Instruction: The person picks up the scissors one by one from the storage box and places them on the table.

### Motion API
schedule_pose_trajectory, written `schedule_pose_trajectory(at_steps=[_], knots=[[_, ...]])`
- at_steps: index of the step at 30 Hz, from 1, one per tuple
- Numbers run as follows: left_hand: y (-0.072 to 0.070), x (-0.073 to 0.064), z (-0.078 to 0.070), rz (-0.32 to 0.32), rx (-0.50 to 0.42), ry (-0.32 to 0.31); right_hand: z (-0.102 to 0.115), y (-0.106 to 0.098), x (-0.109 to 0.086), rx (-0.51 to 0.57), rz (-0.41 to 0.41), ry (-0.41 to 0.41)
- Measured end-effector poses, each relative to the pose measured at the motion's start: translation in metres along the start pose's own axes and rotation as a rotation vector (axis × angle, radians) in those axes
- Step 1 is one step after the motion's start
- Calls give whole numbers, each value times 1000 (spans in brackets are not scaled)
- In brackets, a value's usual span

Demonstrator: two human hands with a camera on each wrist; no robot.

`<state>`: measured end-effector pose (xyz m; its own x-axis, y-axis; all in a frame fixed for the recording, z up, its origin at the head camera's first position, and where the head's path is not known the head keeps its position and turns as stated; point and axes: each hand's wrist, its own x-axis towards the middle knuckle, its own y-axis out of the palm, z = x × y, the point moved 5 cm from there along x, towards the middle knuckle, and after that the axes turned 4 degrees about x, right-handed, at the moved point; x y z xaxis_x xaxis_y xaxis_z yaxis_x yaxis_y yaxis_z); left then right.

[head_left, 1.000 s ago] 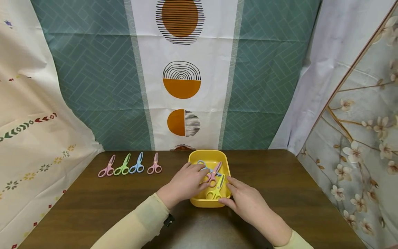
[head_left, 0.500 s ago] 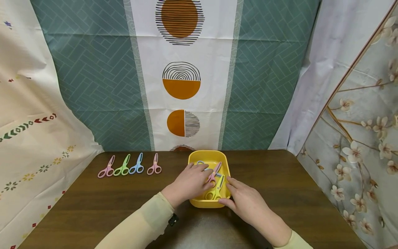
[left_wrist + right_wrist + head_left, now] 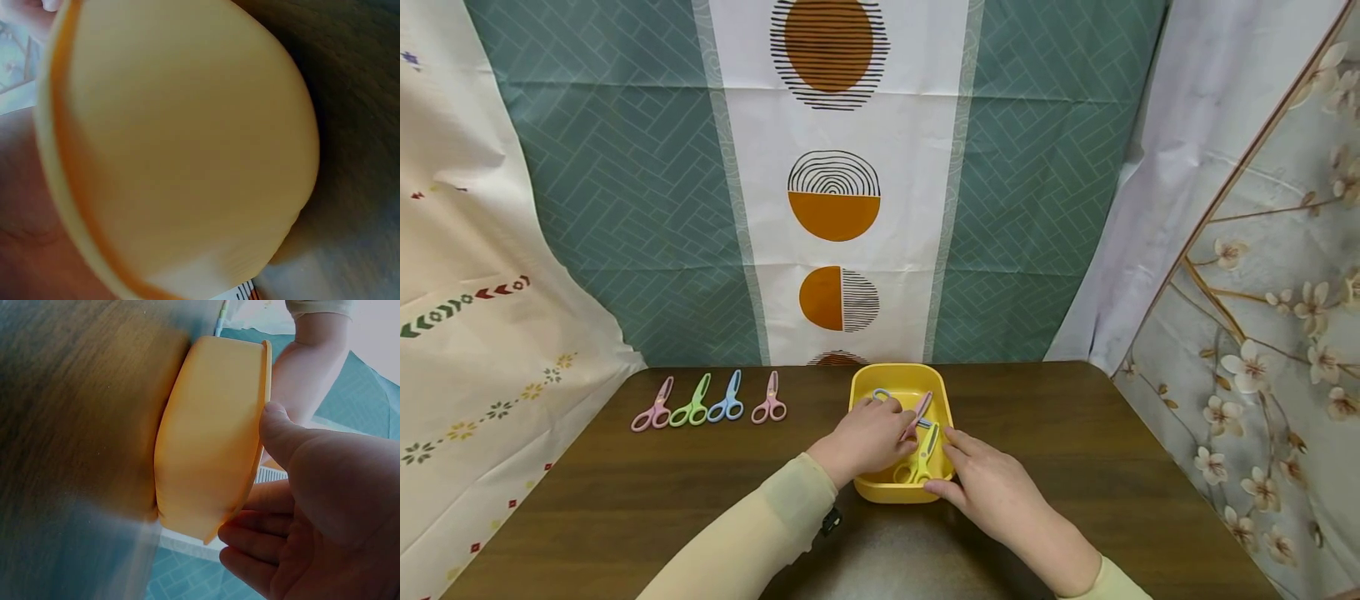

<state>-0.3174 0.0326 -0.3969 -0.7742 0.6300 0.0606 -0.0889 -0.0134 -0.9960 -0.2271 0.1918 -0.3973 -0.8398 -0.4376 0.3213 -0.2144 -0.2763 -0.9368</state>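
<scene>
My left hand (image 3: 871, 435) reaches into a yellow plastic bin (image 3: 901, 493), its fingers bent down over the scissors there. The pink scissors (image 3: 922, 407) lie under its fingers, handles hidden; whether the fingers pinch them I cannot tell. Blue scissors (image 3: 881, 393) are partly covered by the same hand. Nearer me in the bin lie yellow scissors (image 3: 927, 450). My right hand (image 3: 996, 483) holds the bin by its near right corner, thumb on the front rim and fingers along the right side. The right wrist view shows the thumb (image 3: 281, 428) against the rim.
On the brown table (image 3: 730, 500), left of the bin, a row holds pink scissors (image 3: 653, 408), green scissors (image 3: 692, 404), blue scissors (image 3: 727, 400) and another pink pair (image 3: 770, 400). A patterned curtain (image 3: 835, 233) hangs behind the table's far edge.
My left hand has moved slightly right and deeper into the bin, its fingers more bent and covering more of the pink scissors. The right hand stays at the bin's corner.
</scene>
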Motion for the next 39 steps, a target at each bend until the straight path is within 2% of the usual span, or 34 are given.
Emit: schedule_pose_trajectory(at_steps=[9,15,29,39], knots=[[9,7,-3,20,28,21,0,-1,-1,-2,-8,-14],[11,10,-6,57,32,11,0,-1,-1,0,-14,-20],[18,14,-6,89,42,-5,0,-2,-1,4,-20,-27],[18,16,-6,96,49,11,0,-1,-1,8,-12,-19]])
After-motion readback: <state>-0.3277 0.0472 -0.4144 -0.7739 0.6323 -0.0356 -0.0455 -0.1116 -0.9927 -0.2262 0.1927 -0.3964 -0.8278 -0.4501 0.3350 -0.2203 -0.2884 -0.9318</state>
